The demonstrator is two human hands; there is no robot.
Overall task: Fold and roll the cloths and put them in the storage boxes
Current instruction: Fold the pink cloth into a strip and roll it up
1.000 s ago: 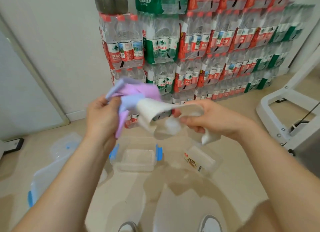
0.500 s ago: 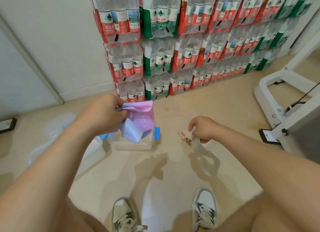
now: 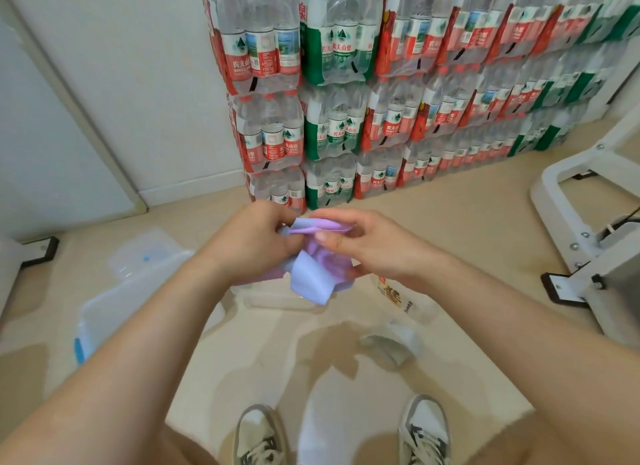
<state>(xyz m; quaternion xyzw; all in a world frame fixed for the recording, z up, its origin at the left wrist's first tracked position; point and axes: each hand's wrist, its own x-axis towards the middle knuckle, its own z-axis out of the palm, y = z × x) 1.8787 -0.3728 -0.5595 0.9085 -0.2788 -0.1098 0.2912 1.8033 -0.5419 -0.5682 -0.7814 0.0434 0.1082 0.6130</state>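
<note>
A purple and pale-blue cloth hangs bunched in the air between my hands. My left hand grips its left edge, and my right hand pinches its top edge from the right. Directly below the cloth a small clear storage box sits on the floor, mostly hidden by the cloth and my arm. A white cloth lies crumpled on the floor to the lower right. A larger clear box with a blue clip stands at the left.
A clear lid lies on the floor at the left. A clear labelled container rests right of the small box. Stacked packs of bottled water form a wall behind. A white machine frame stands at the right. My shoes are at the bottom.
My right hand let the white cloth drop to the floor and came up to take the purple cloth beside my left hand. The view tilted downward.
</note>
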